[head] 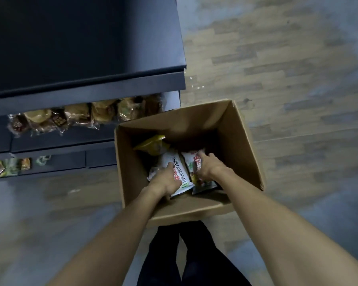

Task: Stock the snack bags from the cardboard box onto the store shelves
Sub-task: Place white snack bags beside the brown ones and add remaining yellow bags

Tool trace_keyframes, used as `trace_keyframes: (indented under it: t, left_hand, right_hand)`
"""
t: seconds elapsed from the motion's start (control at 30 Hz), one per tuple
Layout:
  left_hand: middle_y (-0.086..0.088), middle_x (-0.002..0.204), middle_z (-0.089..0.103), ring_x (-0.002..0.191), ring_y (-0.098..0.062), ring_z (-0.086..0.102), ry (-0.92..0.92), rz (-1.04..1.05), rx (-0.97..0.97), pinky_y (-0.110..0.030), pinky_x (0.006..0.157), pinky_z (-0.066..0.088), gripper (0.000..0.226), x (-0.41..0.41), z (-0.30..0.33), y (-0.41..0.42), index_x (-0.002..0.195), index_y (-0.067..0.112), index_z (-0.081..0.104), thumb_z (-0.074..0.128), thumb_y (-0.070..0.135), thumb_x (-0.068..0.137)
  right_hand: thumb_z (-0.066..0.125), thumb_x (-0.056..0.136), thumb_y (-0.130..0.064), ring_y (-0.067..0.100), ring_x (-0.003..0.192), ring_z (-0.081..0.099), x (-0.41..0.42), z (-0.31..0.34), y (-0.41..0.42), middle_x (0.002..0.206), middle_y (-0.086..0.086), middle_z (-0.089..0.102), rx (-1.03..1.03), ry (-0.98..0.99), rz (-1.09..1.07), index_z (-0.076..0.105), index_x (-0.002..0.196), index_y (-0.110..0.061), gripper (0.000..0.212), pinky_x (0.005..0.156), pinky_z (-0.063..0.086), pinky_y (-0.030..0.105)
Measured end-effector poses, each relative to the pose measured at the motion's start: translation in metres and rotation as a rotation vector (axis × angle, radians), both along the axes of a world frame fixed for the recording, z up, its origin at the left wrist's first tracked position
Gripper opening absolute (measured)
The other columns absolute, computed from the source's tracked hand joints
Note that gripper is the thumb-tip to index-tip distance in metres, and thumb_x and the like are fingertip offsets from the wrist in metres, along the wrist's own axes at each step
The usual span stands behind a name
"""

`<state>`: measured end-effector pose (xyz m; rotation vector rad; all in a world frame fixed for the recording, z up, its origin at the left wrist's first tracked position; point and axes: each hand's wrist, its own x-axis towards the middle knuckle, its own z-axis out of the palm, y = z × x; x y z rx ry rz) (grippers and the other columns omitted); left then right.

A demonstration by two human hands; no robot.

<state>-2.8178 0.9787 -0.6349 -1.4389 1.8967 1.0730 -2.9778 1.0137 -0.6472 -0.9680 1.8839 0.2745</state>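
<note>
An open cardboard box (242,145) stands on the floor in front of my legs. Inside lie two white snack bags with red and black print and a yellow bag (151,144) further back. My left hand (165,180) is closed on the left white bag (179,164), low in the box. My right hand (210,167) grips the right white bag (191,162) beside it. Both hands reach down inside the box walls.
Dark store shelves (91,87) rise to the left of the box. One lower shelf holds a row of clear-wrapped brown snack packs (81,116); a lower one holds a few small packs (8,167). Wood-look floor (287,69) lies to the right.
</note>
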Motion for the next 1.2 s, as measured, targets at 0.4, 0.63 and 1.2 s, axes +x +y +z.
trace_keyframes:
  t: [0.4,0.63,1.2]
  left_hand:
    - [-0.012,0.132,0.04,0.118,-0.031,0.046,-0.158,-0.193,-0.283,-0.037,0.09,0.043,0.05,-0.026,-0.051,0.006,0.13,0.011,0.047,0.059,0.032,0.086]
    - [-0.015,0.124,0.056,0.117,-0.032,0.044,-0.013,-0.664,-1.033,-0.039,0.078,0.042,0.048,-0.012,-0.017,-0.033,0.112,0.014,0.064,0.075,0.025,0.067]
    - [-0.007,0.131,0.04,0.118,-0.027,0.042,-0.061,-0.199,-0.446,-0.04,0.089,0.041,0.059,0.011,0.002,0.014,0.136,0.024,0.043,0.03,0.057,0.089]
  right_hand:
    - [0.056,0.095,-0.033,0.04,0.145,0.021,0.008,-0.077,-0.005,0.161,0.01,-0.016,0.205,-0.039,-0.022,-0.02,0.15,-0.038,0.094,0.112,0.031,0.046]
    - [0.05,0.096,-0.013,0.043,0.135,0.029,0.028,-0.077,-0.019,0.155,0.016,0.01,0.136,0.109,-0.071,0.004,0.154,-0.036,0.077,0.102,0.041,0.058]
    - [0.047,0.094,-0.009,0.042,0.129,0.04,0.004,-0.051,-0.023,0.147,0.016,0.022,-0.005,0.166,-0.013,0.017,0.151,-0.03,0.067,0.101,0.043,0.046]
